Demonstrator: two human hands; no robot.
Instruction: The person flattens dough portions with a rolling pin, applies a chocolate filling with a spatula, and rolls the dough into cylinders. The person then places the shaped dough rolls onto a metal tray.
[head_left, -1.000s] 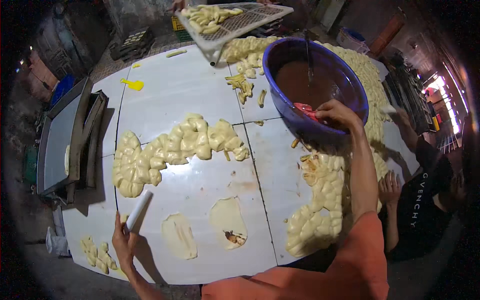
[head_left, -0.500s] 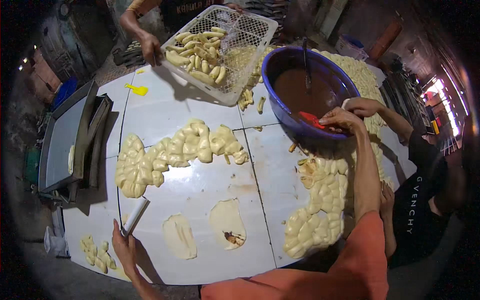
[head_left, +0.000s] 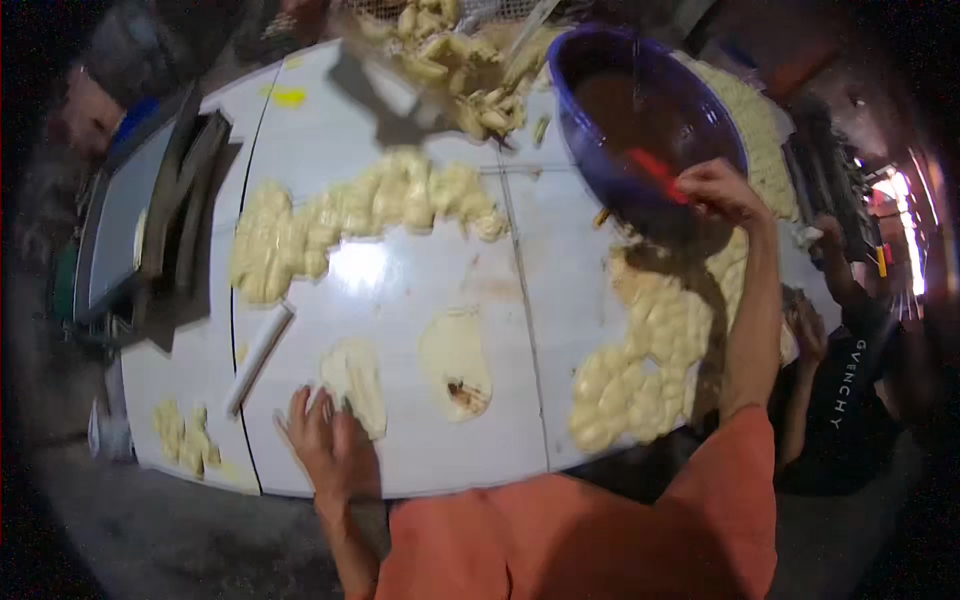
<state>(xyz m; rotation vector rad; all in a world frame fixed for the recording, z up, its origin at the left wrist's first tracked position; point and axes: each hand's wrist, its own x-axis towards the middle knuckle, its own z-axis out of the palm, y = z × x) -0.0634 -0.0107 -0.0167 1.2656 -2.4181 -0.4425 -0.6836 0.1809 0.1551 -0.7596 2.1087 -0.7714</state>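
My left hand (head_left: 322, 435), fingers spread and nothing in it, hovers at or touches the edge of a flattened oval of dough (head_left: 357, 375). A white rolling pin (head_left: 262, 358) lies loose on the table, left of that hand. To the right, a second flattened dough piece (head_left: 450, 345) carries a smear of brown filling (head_left: 464, 395). My right hand (head_left: 725, 190) grips a red plastic spatula (head_left: 655, 172) over the near rim of a purple-blue basin (head_left: 592, 140) of brown paste. The spatula is blurred by motion.
Dough lumps (head_left: 370, 205) form an arc mid-table, with more dough (head_left: 645, 350) at right. Peeled bananas (head_left: 480, 95) are heaped at the far side. Metal trays (head_left: 135, 215) stand at left. A yellow plastic tool (head_left: 289, 97) lies behind. A co-worker's hand (head_left: 806, 325) is at right.
My left hand has let go of the rolling pin and moved right to the dough. The far person's basket has tipped, and bananas now lie on the table. The whole view has shifted.
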